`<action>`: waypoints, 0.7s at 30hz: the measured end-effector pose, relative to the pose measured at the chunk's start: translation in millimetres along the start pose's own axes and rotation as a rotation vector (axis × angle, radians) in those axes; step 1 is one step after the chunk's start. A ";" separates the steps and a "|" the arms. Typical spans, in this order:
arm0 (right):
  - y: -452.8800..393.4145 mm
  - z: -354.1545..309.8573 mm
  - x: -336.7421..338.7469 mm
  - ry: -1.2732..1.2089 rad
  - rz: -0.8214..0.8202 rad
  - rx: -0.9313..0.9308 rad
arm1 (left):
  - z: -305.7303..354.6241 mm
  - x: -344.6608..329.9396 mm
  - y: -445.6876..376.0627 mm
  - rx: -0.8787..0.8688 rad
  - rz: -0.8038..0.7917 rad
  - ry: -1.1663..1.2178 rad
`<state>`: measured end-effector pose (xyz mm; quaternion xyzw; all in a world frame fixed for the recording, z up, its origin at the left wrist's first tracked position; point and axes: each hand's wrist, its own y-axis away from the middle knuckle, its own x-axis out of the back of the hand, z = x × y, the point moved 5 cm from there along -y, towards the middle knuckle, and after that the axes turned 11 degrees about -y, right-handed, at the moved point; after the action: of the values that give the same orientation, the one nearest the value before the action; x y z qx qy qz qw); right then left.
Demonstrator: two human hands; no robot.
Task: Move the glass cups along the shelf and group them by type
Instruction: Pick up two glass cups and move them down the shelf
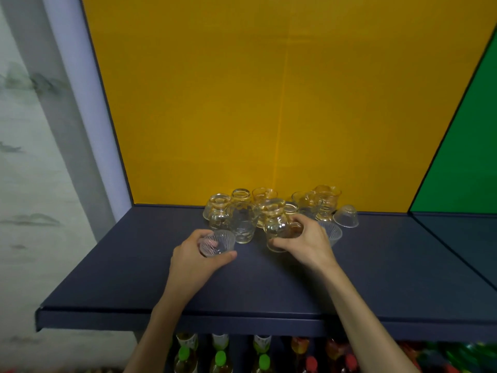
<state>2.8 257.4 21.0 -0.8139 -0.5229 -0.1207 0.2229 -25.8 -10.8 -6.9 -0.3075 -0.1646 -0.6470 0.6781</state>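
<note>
Several clear glass cups (271, 208) stand bunched at the back middle of the dark blue shelf (134, 278), against the yellow back panel. My left hand (196, 262) grips a small ribbed glass cup (217, 242) in front of the bunch, tilted toward me. My right hand (304, 243) closes around a waisted glass cup (277, 224) at the front of the group. A ribbed bowl-shaped cup (333, 234) sits just behind my right hand, partly hidden. Another small ribbed cup (346, 216) lies upside down at the right end.
A tall patterned tumbler (243, 224) stands between my two hands. The shelf's front edge runs below my forearms. Bottles with green caps (220, 358) and red caps (312, 363) stand on the level underneath. A green panel (462, 157) begins at the right.
</note>
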 end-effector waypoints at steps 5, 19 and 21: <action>-2.9 -15.5 34.6 -0.045 0.077 0.022 | 5.8 -6.8 -3.9 -0.025 -0.026 0.071; 11.5 -10.7 68.1 -0.272 0.144 0.015 | 32.9 -47.1 -1.8 -0.133 -0.166 0.247; 14.1 -3.6 69.1 -0.360 0.145 -0.011 | 37.0 -54.6 0.2 -0.143 -0.194 0.266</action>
<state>45.0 305.8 50.4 -0.8591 -0.4935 0.0406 0.1292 -25.1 54.9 -12.8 -0.2494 -0.0559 -0.7544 0.6046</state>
